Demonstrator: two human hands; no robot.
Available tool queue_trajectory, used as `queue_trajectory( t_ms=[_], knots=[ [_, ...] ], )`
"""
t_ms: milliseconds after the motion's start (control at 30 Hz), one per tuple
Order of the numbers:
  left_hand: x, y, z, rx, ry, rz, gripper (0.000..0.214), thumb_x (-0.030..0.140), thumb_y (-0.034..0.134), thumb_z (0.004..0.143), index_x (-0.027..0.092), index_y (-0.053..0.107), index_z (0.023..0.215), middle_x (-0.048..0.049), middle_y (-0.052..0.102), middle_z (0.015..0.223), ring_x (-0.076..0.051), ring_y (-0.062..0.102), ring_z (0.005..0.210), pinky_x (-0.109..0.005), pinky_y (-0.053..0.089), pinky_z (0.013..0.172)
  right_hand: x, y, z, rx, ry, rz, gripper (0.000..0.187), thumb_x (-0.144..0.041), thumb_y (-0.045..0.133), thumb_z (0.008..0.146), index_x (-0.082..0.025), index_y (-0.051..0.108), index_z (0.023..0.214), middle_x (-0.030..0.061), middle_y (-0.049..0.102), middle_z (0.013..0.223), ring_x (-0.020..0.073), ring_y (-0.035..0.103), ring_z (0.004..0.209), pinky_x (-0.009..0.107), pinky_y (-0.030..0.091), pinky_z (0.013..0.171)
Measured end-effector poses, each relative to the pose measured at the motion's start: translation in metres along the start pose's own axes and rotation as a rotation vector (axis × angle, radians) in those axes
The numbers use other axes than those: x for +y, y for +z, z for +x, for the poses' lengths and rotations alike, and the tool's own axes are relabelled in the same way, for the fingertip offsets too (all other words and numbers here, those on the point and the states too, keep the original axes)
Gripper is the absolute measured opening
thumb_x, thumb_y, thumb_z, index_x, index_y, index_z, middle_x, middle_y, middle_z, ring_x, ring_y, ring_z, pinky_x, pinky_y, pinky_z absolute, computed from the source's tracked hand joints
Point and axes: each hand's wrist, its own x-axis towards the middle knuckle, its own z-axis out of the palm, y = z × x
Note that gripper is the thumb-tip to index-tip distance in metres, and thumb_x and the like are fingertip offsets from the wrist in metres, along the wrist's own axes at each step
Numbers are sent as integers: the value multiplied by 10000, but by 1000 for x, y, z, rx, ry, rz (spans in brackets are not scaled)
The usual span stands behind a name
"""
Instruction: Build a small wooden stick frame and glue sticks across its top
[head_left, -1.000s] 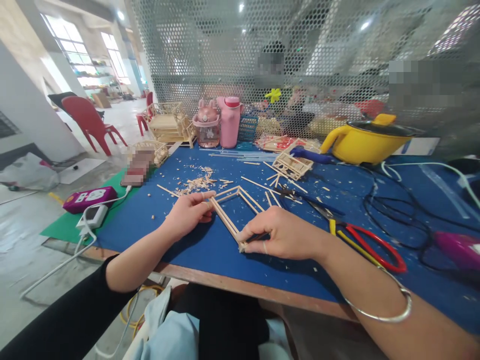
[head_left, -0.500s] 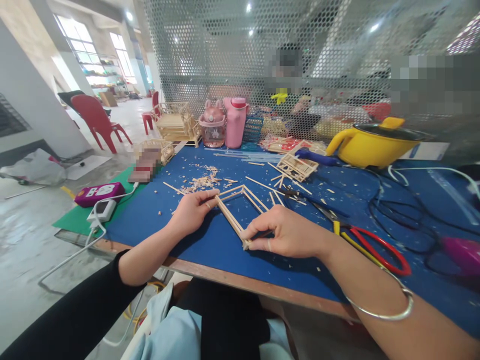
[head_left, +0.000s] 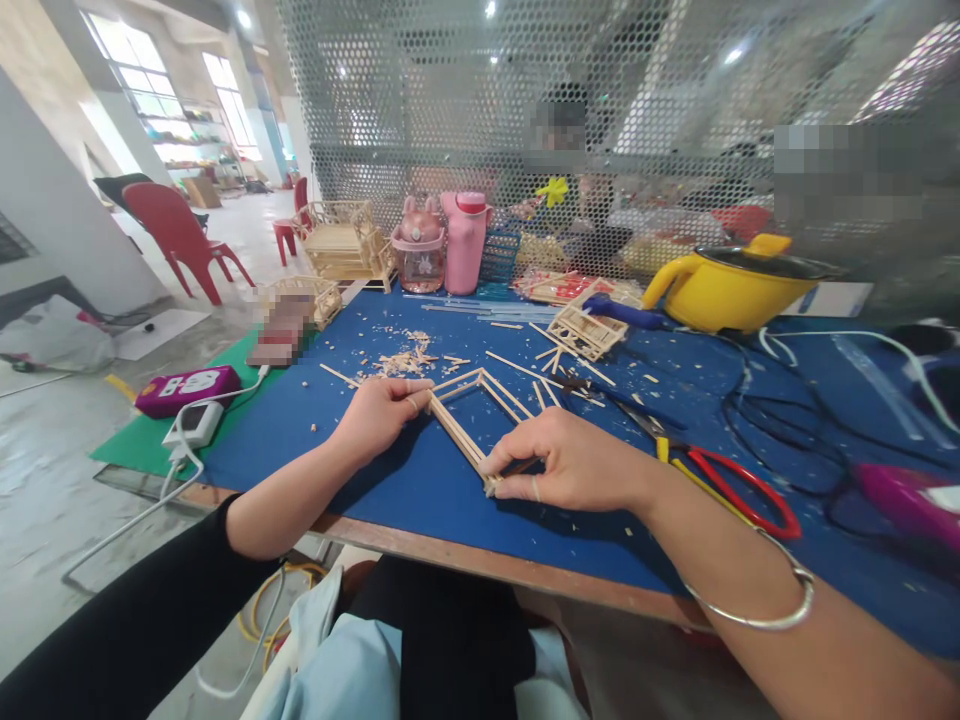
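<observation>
A small rectangular frame of thin wooden sticks stands on the blue tabletop in front of me. My left hand pinches its left corner between thumb and fingers. At the near corner, my right hand grips the frame with thumb and forefinger, hiding part of its right side. Loose sticks lie just beyond the right hand. A heap of wood scraps is spread past the left hand. To the right rest pliers with red and yellow handles.
Along the back stand wooden miniature furniture, a pink bottle, a clear pink-lidded cup and a yellow pot. A blue glue gun lies by a slatted wooden piece. Black cables cross the right side. Behind the mesh screen sits a person.
The whole view has shifted slightly, so things appear a little farther left. Both hands keep their hold on the wooden frame.
</observation>
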Motion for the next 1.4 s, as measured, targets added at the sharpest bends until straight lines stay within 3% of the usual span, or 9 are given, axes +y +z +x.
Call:
queue_trajectory(
  t_ms=[100,200,367,500,633,767,933,1267,1400],
  knots=[
    [3,-5,-17,33,11,27,295,338,729,701,176,752,946,-46,757,926,-219,664,898,-314,476,878,-1,-6,-6,25,-39,-76,115,-226,667,805,-199,740,891,9,751,840,143,679,766,296,478,846],
    [1,-5,-41,126,28,101,241,329,703,735,224,753,946,-27,747,1004,-231,653,1011,-314,462,942,1,-8,-17,68,-24,-138,99,-221,647,828,-230,722,892,-4,746,863,171,676,875,452,305,1062],
    [-7,5,-63,260,215,303,215,303,634,795,236,744,967,-21,742,1022,-217,669,994,-324,494,920,13,5,-31,175,61,-154,158,-158,615,831,-264,704,905,-12,740,939,212,602,1123,551,177,1115],
    [-11,7,-61,273,248,360,225,304,593,819,239,739,977,-2,750,987,-196,686,956,-306,522,876,16,20,-38,343,42,-115,217,-111,594,803,-257,695,928,7,736,1001,220,577,1169,522,258,1105],
    [-13,5,-60,291,259,421,224,298,592,817,248,737,981,7,754,965,-187,697,911,-298,532,852,4,31,-46,588,37,-84,395,-123,618,745,-229,636,1125,69,647,1215,230,566,1170,418,425,1010],
    [-13,5,-61,291,270,425,221,322,601,813,253,739,971,8,754,964,-194,697,921,-299,535,843,-9,53,-45,927,316,-100,247,-192,647,769,-213,682,1012,10,715,788,161,667,720,282,539,720],
    [-14,10,-65,271,314,420,218,315,598,811,245,741,960,-1,753,972,-196,694,931,-296,533,839,-8,75,-39,1004,367,-118,156,-195,600,841,-225,736,913,27,755,904,179,699,828,276,535,773],
    [-14,15,-68,256,344,362,216,328,595,809,219,746,918,-24,755,954,-195,692,908,-296,526,814,-1,75,-36,1056,392,-124,156,-162,612,816,-225,744,870,29,739,913,180,684,852,288,525,805],
    [-10,15,-68,259,263,314,223,332,602,801,222,743,934,-17,757,949,-193,691,896,-298,521,819,-1,76,-35,1041,385,-169,163,-168,597,828,-229,742,872,26,744,887,184,688,832,289,528,781]
  ],
)
